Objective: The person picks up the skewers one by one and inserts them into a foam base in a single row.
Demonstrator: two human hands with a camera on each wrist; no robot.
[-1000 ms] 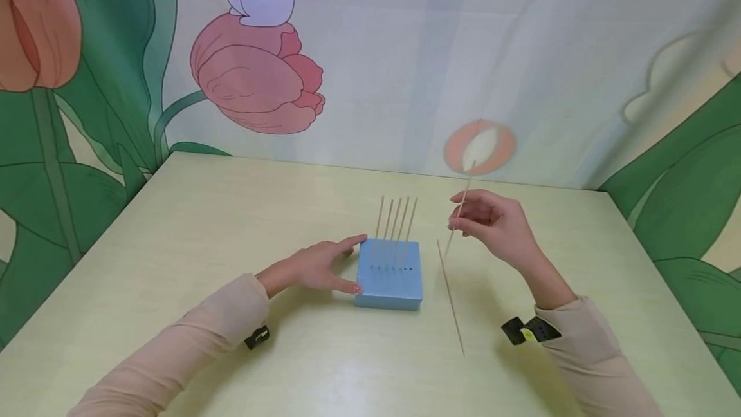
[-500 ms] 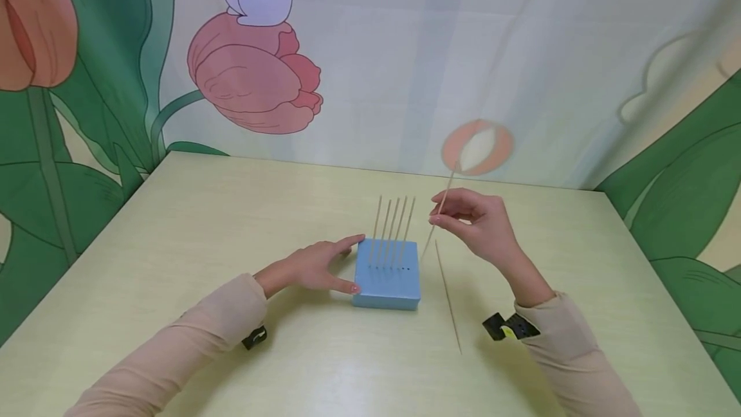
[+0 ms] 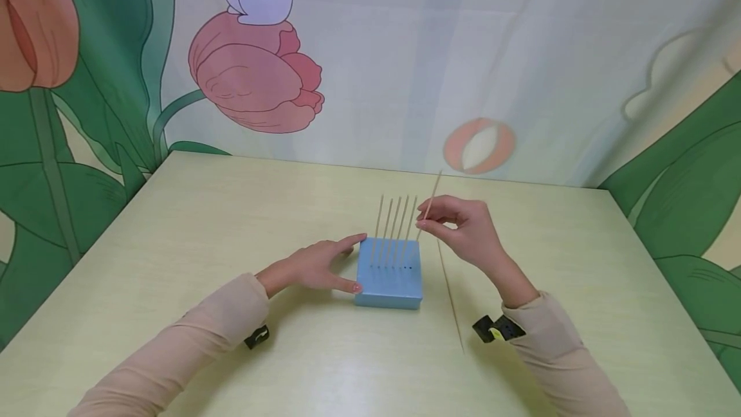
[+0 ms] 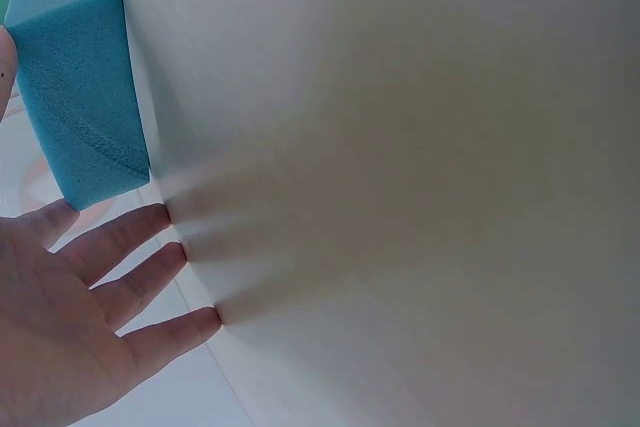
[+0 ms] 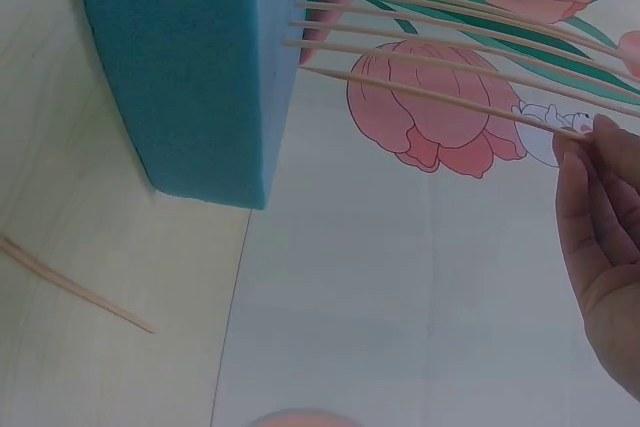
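Leftward we've carried the thin wooden skewer [image 3: 429, 201], our right hand [image 3: 463, 231] pinching it over the blue foam block [image 3: 388, 282]; our left hand [image 3: 312, 266], fingers spread, braces the block.

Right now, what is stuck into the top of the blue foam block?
Five thin wooden sticks stand in a row of holes in the blue foam block. The right hand pinches a sixth stick at the row's right end. How deep they go is hidden.

Block [image 5: 195, 77]: blue foam, matt and finely pitted. Skewers [image 5: 440, 42]: thin, pale wood. Table [image 3: 231, 211]: smooth, with a faint sheen.
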